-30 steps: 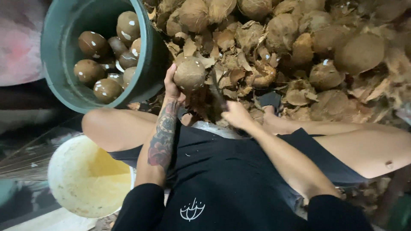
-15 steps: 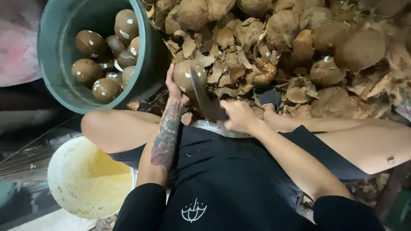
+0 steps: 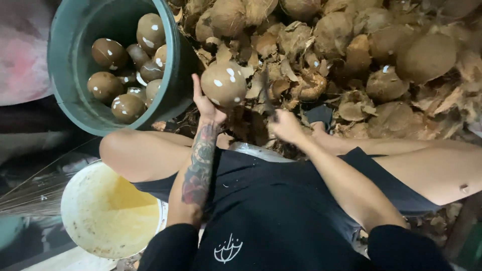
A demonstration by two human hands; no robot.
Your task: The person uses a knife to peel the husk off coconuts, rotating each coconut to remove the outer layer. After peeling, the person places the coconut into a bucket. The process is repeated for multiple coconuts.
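Brightness: moderate and warm, strongest on the husk pile (image 3: pixel 351 55) at top.
Source: seemingly from above and ahead; the exact lamp cannot be told.
Shadows: deep under the legs and along the left edge.
Glare: pale bucket (image 3: pixel 100 216) looks slightly washed out.
Blur: the blade (image 3: pixel 265 93) smears; the right hand (image 3: pixel 286 125) is soft.
Distortion: mild wide-angle bending at the corners.

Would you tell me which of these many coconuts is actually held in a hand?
The white-flecked coconut cupped in the left hand; the others lie in the green bucket or the pile.
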